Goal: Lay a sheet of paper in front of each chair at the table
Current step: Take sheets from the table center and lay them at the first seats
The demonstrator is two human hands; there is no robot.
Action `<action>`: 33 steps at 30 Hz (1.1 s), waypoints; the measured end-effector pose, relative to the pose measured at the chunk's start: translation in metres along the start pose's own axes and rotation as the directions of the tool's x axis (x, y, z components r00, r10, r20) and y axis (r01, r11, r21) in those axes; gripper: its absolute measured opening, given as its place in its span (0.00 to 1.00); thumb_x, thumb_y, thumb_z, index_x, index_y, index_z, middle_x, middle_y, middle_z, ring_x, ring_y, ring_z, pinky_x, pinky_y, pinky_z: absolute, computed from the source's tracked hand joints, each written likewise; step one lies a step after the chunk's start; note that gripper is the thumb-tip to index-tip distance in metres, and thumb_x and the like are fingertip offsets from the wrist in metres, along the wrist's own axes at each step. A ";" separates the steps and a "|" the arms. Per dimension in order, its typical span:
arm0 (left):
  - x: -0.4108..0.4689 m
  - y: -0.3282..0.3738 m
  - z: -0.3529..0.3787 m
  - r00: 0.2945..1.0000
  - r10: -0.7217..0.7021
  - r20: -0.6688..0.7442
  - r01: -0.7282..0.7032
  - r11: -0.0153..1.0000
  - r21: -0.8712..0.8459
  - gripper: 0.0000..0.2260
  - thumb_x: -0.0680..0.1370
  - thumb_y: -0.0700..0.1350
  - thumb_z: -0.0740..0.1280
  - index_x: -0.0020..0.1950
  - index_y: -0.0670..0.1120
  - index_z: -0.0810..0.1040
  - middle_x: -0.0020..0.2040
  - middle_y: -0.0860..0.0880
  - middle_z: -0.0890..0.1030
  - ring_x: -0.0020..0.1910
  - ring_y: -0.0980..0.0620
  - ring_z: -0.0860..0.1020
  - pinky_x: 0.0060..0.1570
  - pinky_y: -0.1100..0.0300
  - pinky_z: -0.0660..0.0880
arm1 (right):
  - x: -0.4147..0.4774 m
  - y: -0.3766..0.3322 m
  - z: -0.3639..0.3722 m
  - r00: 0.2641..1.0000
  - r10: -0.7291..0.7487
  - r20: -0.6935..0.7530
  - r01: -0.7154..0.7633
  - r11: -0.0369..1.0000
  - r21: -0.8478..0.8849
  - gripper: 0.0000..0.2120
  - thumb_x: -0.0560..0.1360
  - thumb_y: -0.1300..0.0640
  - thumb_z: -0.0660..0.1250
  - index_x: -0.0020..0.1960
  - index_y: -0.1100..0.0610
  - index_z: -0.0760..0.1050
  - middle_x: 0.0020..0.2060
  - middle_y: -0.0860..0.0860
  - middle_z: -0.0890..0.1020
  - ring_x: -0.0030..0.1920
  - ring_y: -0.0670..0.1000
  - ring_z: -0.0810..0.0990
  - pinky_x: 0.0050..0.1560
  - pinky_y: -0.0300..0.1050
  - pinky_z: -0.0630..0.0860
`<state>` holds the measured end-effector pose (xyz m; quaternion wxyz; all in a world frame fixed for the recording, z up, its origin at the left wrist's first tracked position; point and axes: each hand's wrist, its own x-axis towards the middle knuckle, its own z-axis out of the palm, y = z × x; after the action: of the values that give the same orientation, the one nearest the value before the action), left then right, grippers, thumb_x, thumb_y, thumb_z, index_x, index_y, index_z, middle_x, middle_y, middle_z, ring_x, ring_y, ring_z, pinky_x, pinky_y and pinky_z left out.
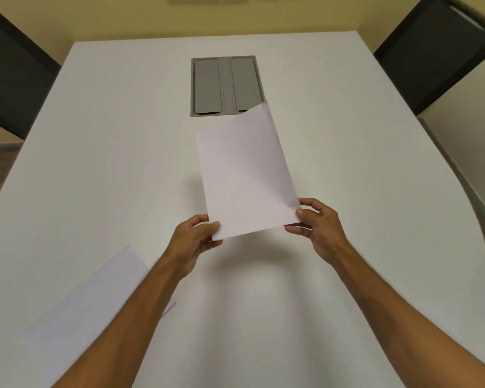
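Holding one sheet (247, 175) pinched between left hand (196, 236) and right hand (319, 228), spare paper (90, 298) alongside, both chairs (431, 51) apparently unserved.

An office meeting room: a white conference table (95, 152) with a grey cable-access hatch (226, 85) set near its far edge, black chairs (431, 51) at both far corners

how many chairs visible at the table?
2. One chair at the table's far left corner, one chair at the far right. Both are cut off by the frame; any on the near side would be out of view.
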<state>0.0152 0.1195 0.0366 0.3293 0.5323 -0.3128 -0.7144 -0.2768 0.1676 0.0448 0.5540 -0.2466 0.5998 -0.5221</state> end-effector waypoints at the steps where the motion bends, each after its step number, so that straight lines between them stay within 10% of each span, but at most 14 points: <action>1: -0.008 -0.004 0.003 1.000 0.004 0.004 -0.004 1.000 0.001 0.09 0.78 0.39 0.72 0.58 0.43 0.82 0.52 0.45 0.88 0.49 0.46 0.87 0.43 0.60 0.83 | -0.011 -0.001 -0.004 1.000 0.004 0.010 -0.004 1.000 0.000 0.10 0.80 0.67 0.65 0.58 0.60 0.79 0.44 0.58 0.87 0.40 0.59 0.86 0.42 0.49 0.84; 8: -0.053 -0.022 0.022 0.999 0.032 -0.020 -0.033 0.999 -0.041 0.09 0.77 0.40 0.73 0.57 0.48 0.84 0.54 0.51 0.88 0.49 0.52 0.87 0.46 0.59 0.81 | -0.085 0.005 -0.041 0.999 0.033 0.020 -0.032 0.998 -0.046 0.09 0.80 0.62 0.66 0.58 0.58 0.81 0.44 0.57 0.86 0.38 0.56 0.84 0.39 0.46 0.82; 17: -0.104 -0.066 0.078 0.997 0.009 -0.077 -0.016 0.996 -0.093 0.11 0.76 0.36 0.74 0.56 0.48 0.81 0.49 0.53 0.88 0.47 0.53 0.87 0.43 0.57 0.84 | -0.165 0.030 -0.069 0.993 0.066 -0.102 -0.032 0.952 0.306 0.11 0.74 0.56 0.74 0.56 0.56 0.81 0.48 0.59 0.85 0.46 0.58 0.85 0.45 0.50 0.83; 33: -0.118 -0.146 0.189 0.970 -0.179 -0.165 0.160 0.979 -0.123 0.02 0.80 0.40 0.71 0.52 0.43 0.80 0.52 0.45 0.86 0.47 0.51 0.87 0.44 0.57 0.83 | -0.205 0.063 -0.215 0.916 0.090 -0.392 -0.047 0.992 0.117 0.07 0.77 0.64 0.70 0.56 0.63 0.80 0.48 0.54 0.88 0.44 0.51 0.87 0.38 0.41 0.81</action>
<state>-0.1619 0.3188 0.0305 0.3216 0.5991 -0.1966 -0.7065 -0.4027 0.4437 0.0378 0.4512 -0.0853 0.6795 -0.5722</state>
